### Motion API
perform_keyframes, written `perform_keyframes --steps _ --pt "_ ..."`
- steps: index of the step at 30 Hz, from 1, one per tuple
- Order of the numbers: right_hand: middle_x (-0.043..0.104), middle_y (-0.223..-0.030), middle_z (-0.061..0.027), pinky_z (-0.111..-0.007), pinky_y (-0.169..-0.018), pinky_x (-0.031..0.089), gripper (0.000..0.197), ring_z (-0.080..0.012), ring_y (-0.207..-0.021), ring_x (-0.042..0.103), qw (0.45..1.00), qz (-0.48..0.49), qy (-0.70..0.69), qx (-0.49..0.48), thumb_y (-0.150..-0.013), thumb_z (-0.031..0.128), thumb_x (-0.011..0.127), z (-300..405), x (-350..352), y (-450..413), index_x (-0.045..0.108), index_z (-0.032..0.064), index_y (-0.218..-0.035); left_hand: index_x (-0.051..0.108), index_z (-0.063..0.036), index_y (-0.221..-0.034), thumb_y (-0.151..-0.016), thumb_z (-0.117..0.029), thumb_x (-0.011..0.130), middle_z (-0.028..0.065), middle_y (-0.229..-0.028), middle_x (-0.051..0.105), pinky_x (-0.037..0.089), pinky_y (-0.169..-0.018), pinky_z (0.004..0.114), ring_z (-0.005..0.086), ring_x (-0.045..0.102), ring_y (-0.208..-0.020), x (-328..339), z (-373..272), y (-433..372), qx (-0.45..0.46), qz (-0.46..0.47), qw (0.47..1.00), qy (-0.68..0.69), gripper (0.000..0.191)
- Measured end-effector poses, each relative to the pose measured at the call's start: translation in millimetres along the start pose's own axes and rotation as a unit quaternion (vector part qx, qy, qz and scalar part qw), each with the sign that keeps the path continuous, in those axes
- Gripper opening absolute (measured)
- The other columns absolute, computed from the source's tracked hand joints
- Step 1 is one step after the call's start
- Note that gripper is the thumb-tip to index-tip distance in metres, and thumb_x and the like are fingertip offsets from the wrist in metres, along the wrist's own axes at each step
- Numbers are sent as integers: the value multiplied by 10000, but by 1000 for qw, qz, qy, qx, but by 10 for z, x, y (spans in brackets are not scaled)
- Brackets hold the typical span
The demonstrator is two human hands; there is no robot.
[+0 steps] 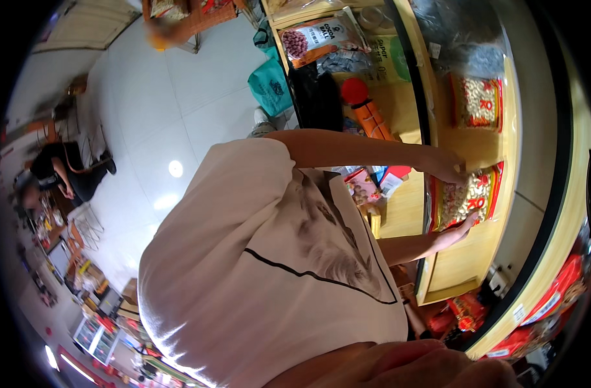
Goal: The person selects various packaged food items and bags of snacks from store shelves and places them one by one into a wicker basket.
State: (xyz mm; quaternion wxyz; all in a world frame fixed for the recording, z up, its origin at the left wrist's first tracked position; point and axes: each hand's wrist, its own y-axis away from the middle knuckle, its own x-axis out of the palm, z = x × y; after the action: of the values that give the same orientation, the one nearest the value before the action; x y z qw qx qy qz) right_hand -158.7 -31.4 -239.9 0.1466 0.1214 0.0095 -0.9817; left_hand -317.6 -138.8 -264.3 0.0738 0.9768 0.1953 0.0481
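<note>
A clear plastic bag of pale nuts with red and yellow edging [470, 201] lies in the wooden shelf compartment before me. My left hand [445, 165] bends over its upper end in the picture, fingers curled against the plastic. At the opposite side, my right hand [458, 232] holds the bag's edge, with fingers along its printed face. Part of each grip is hidden. A similar bag of nuts [480, 104] rests farther up the same shelf, apart from both hands.
The wooden shelf edge [511, 140] runs beyond the bags. Nearer me, another compartment holds a cocoa ball bag [322, 38], an orange bundle [373, 121] and small packets [363, 186]. Red packages [552, 291] lie at lower right. A seated person [65, 169] is far left.
</note>
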Motion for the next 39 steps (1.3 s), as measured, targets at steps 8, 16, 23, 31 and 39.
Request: perform_keyframes --steps 8,16,23,31,39 --pt "455 -1296 -212 -450 -1028 321 870 -308 -1202 425 989 -109 96 14 -672 489 743 51 213 296 431 -17 -1309 467 -14 -1243 -691 -380 773 163 -1143 593 507 -834 306 240 598 -1012 -307 49 498 -25 21 991 129 729" --pt "597 -1038 -102 -283 -788 449 464 -156 -902 550 955 255 -73 -132 -760 123 713 6 823 442 541 -23 -1165 387 -52 -1306 -779 -210 754 96 -1195 558 516 -848 314 180 588 -1036 -661 424 949 20 -68 939 336 661" --pt "614 -1069 -111 -305 -839 472 504 -178 -950 591 926 359 -106 -51 -724 88 755 71 1393 729 528 -19 -1161 387 -27 -1254 -831 -202 690 95 -1161 557 538 -814 322 180 591 -1022 -910 510 1479 19 -166 939 299 549" --pt "649 -1015 -100 -286 -775 505 468 -156 -880 624 902 411 -131 -24 -745 140 759 97 1377 890 545 -21 -1128 391 0 -1235 -837 -177 684 119 -1142 564 528 -810 300 170 594 -996 -843 431 1670 24 -219 919 327 525" --pt "631 -1063 -115 -294 -796 499 492 -162 -918 615 920 384 -76 17 -771 169 735 19 1086 1012 515 -21 -1168 383 -12 -1253 -829 -185 697 111 -1151 560 513 -846 313 180 576 -1043 -722 448 1762 -29 -193 931 309 555"
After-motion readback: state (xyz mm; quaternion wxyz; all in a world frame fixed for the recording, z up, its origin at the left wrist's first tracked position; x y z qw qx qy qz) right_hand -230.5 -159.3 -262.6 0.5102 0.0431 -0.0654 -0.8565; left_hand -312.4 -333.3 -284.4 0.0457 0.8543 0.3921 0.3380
